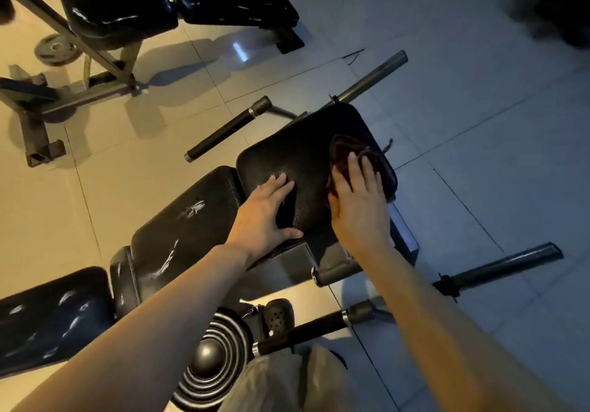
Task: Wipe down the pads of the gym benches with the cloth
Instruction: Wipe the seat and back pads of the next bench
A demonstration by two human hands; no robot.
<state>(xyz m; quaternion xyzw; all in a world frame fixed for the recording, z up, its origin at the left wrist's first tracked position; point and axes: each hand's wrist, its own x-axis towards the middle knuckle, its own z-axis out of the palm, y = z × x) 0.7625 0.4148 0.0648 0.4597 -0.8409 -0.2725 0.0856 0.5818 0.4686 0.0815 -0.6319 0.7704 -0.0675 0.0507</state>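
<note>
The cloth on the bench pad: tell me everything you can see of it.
The cloth is a dark reddish-brown rag, soft and crumpled, with a loose thread trailing from its far edge. It lies bunched on the right part of the black end pad of the near bench. The right hand presses down on it with fingers spread, covering its near half. The left hand rests on the same pad, apart from the cloth.
</note>
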